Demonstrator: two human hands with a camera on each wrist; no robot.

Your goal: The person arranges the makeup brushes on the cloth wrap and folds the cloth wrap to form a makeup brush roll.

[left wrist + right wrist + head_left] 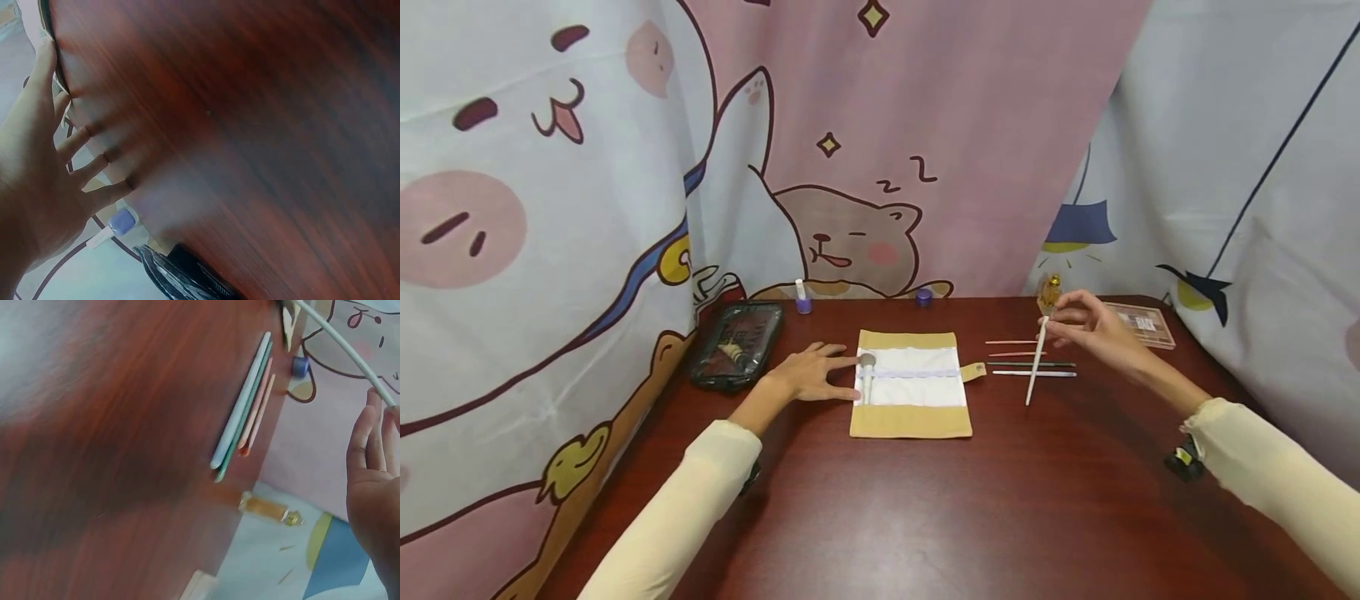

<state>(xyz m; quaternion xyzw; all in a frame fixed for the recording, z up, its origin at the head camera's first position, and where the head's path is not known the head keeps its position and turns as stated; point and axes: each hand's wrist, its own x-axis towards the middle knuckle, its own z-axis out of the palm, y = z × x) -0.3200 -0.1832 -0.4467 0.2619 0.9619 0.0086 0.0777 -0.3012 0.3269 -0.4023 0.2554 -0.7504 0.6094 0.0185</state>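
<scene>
A fabric brush roll [910,423], white inside with tan bands along two edges, lies unrolled on the table. One makeup brush [867,382] with a grey head lies in it at the left side. My left hand [811,373] rests on the roll's left edge, fingers spread. In the left wrist view the same hand [37,175] shows straight fingers. Right of the roll, my right hand [1093,329] pinches a slim white stick [1036,367], like a brush handle, near its upper end. It slants above the table; its kind is unclear.
Several slim sticks [1033,374], pink, green and pale, lie in a row beside the roll's strap [973,372]. A black zip pouch [737,346] stands left, a purple-and-white bottle [802,300] and purple jar [923,297] behind. A gold bottle [1050,292] and palette [1153,327] are right.
</scene>
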